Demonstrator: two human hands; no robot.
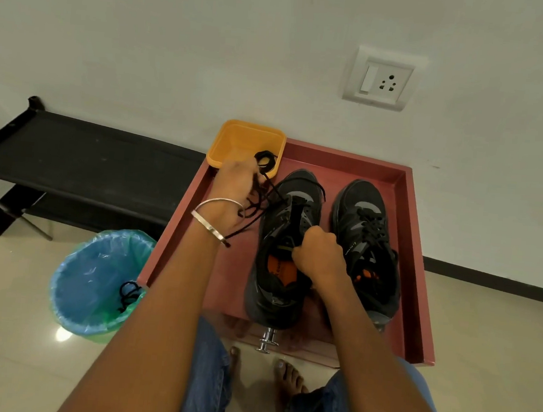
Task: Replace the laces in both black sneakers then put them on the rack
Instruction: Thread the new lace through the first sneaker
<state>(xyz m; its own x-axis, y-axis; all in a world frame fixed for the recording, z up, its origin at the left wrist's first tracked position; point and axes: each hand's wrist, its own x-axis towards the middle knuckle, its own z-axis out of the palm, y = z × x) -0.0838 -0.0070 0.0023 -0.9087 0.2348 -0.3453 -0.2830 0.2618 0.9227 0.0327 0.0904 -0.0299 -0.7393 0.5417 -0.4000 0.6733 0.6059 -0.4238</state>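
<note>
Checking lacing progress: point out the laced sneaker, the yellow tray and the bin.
laced sneaker [364,233]: head view, on its laces.
yellow tray [236,140]: head view, bare inner floor.
bin [93,275]: head view, blue liner inside.

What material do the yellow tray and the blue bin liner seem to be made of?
Yellow tray: probably moulded plastic, with smooth matte walls and rounded corners. Blue bin liner: thin plastic film, glossy, crinkled and translucent.

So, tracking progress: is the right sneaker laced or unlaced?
Laced: the right sneaker shows black laces crossing its tongue.
</note>
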